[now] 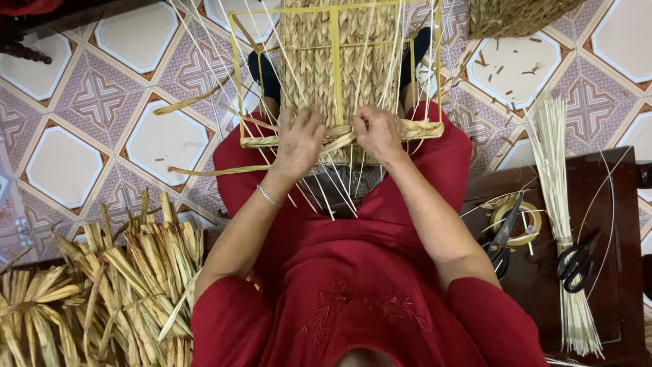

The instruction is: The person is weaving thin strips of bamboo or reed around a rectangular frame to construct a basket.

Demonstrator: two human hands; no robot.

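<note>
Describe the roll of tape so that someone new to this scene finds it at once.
Look at the dark wooden table at the person's right. The tape roll lies near its left edge, under a pair of scissors. It is the only ring there, beside the straight bundle of pale sticks.

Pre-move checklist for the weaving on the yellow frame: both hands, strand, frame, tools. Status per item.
1. Left hand on the work: ok, fingers rest on the woven edge of the basket panel.
2. Right hand gripping the flat strand: cannot tell, fingers curl at the edge and hide the grip.
3. Yellow frame supported: ok, it rests across the lap, leaning away.
4. Thin upright stakes free: ok, they fan out below the edge, untangled.
5. Spare leaf bundles: ok, piled on the person's left.
6. Scissors and tape roll: ok, on the dark table to the right.
</note>
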